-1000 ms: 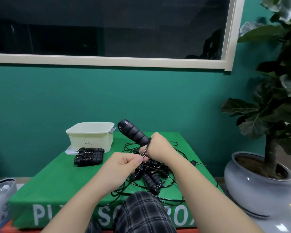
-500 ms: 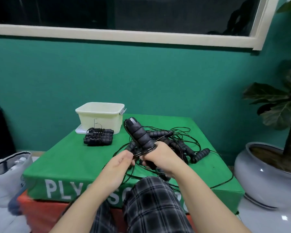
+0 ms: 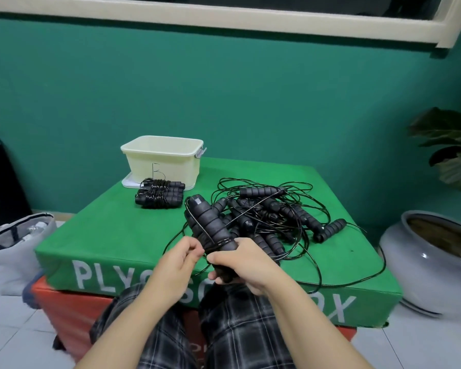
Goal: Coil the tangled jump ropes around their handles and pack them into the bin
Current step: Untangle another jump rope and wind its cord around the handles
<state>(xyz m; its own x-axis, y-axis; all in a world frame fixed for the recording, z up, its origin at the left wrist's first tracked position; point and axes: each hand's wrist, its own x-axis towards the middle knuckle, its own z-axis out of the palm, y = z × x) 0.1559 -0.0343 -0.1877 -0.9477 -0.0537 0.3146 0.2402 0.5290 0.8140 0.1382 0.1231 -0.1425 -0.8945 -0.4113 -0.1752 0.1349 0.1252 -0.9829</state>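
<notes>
ideally the right hand (image 3: 246,265) grips the paired handles (image 3: 210,225) firmly while the left hand (image 3: 183,255), pinching the cord (image 3: 206,247) just beside it, lays tight, even turns.

One bin (image 3: 163,159), two hands (image 3: 180,258), one coiled bundle (image 3: 160,193).

Black handles (image 3: 210,225) tilted, cord-wrapped; tangled ropes (image 3: 272,217) beside them; coiled bundle (image 3: 160,195) touching cream bin (image 3: 165,158).

plant (image 3: 453,153) cropped (right edge), bin (image 3: 163,162) interior hidden
</notes>
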